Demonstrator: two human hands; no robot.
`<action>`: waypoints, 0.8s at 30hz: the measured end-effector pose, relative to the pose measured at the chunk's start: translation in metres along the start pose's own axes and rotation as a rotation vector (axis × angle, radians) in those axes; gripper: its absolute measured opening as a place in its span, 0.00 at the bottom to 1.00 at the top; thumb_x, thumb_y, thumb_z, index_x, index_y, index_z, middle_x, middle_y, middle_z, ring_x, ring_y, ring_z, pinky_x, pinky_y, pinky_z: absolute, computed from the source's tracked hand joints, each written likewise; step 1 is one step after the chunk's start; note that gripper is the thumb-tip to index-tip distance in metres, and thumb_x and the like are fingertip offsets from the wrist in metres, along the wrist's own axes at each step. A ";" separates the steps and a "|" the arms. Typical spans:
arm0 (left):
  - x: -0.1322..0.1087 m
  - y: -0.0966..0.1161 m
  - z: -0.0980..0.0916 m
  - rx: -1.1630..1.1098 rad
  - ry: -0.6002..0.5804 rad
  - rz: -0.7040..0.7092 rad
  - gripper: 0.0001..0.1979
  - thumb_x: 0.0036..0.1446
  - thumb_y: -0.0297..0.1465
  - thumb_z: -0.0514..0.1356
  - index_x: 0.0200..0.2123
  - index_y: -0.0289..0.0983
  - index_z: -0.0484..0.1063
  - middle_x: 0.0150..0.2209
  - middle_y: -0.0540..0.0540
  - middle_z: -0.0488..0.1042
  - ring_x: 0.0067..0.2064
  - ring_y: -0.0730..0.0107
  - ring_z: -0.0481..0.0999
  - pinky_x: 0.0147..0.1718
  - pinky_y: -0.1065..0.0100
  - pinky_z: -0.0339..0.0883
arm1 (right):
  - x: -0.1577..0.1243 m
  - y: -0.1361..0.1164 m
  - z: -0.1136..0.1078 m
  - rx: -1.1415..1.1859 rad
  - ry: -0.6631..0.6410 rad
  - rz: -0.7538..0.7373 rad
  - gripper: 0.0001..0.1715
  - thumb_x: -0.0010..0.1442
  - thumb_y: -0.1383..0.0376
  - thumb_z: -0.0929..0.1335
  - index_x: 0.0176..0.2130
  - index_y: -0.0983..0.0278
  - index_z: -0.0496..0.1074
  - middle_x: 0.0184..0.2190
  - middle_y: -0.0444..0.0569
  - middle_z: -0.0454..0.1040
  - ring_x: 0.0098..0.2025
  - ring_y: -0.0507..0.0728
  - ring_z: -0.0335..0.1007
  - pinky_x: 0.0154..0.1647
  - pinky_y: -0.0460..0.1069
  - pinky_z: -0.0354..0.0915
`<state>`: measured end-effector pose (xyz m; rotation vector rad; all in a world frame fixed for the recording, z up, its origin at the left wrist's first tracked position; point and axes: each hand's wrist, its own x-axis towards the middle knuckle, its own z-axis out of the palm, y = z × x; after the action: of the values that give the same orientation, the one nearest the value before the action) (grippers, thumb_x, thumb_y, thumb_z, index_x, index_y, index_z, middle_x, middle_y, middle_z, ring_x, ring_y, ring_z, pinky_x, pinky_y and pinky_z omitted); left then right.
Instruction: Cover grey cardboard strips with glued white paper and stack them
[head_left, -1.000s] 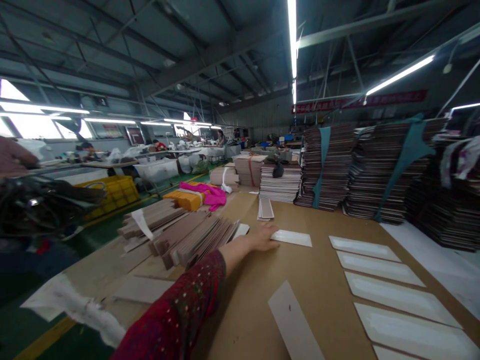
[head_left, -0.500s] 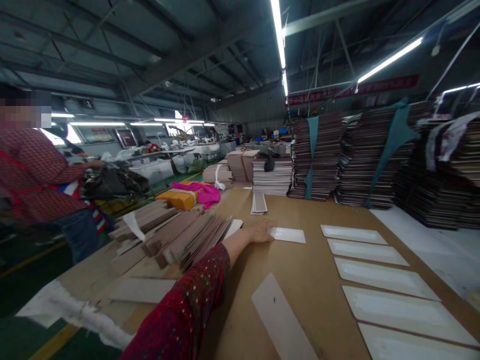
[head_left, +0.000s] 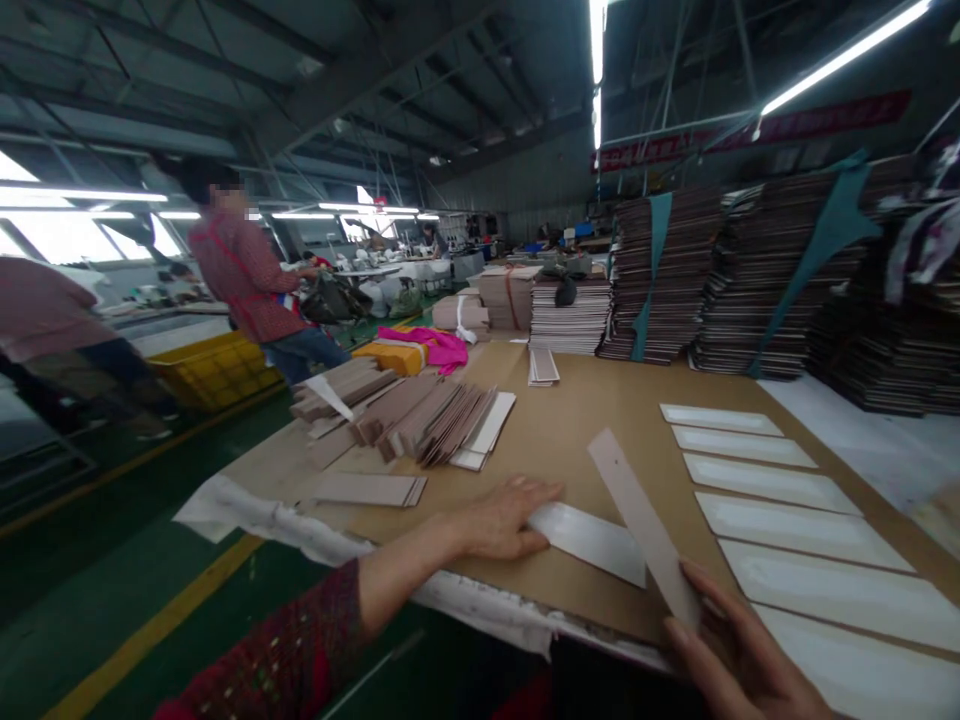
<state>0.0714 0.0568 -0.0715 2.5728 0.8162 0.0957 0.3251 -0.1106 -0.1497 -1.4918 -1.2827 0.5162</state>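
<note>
My left hand [head_left: 499, 515] reaches over the front of the table and grips the left end of a white cardboard strip [head_left: 589, 540] between thumb and fingers. At the lower right, my right hand [head_left: 742, 640] pinches the near end of a grey-brown cardboard strip [head_left: 634, 505]. This strip slants away to the upper left, and its middle overlaps the right end of the white one. Right of both hands, several white-faced panels [head_left: 765, 470] lie in a row on the brown tabletop [head_left: 570, 410].
Loose brown strips [head_left: 427, 410] lie in a heap at the left, with a few more strips [head_left: 371, 488] at the near edge. Tall board stacks [head_left: 664, 270] line the back. A pink cloth [head_left: 442, 348] lies beyond the heap. A person in a checked shirt [head_left: 244, 270] stands at the left.
My left hand has come nearer with the white strip. My right hand has entered at the lower right and holds the grey-brown strip. The view has shifted, and another person shows at the far left.
</note>
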 end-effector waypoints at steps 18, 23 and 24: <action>-0.050 -0.039 0.024 -0.151 0.334 -0.134 0.36 0.55 0.37 0.60 0.65 0.38 0.54 0.61 0.38 0.66 0.62 0.52 0.62 0.63 0.51 0.56 | 0.068 -0.015 -0.024 -0.387 -0.322 -0.245 0.29 0.56 0.43 0.68 0.49 0.56 0.77 0.54 0.49 0.75 0.57 0.67 0.70 0.61 0.67 0.65; -0.052 -0.038 0.026 -0.167 0.362 -0.112 0.38 0.51 0.36 0.64 0.64 0.38 0.57 0.58 0.41 0.69 0.60 0.54 0.63 0.62 0.54 0.57 | 0.073 -0.006 -0.015 -0.413 -0.409 -0.243 0.29 0.58 0.44 0.66 0.50 0.57 0.77 0.54 0.50 0.75 0.57 0.67 0.69 0.62 0.68 0.62; -0.052 -0.037 0.026 -0.173 0.366 -0.111 0.39 0.51 0.36 0.65 0.64 0.39 0.57 0.58 0.41 0.69 0.60 0.54 0.63 0.62 0.54 0.57 | 0.073 -0.005 -0.012 -0.410 -0.419 -0.247 0.28 0.58 0.44 0.66 0.50 0.57 0.77 0.54 0.50 0.75 0.57 0.66 0.69 0.62 0.67 0.63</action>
<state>0.0134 0.0444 -0.1073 2.3726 1.0295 0.5909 0.3574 -0.0510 -0.1193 -1.5717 -1.9666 0.4318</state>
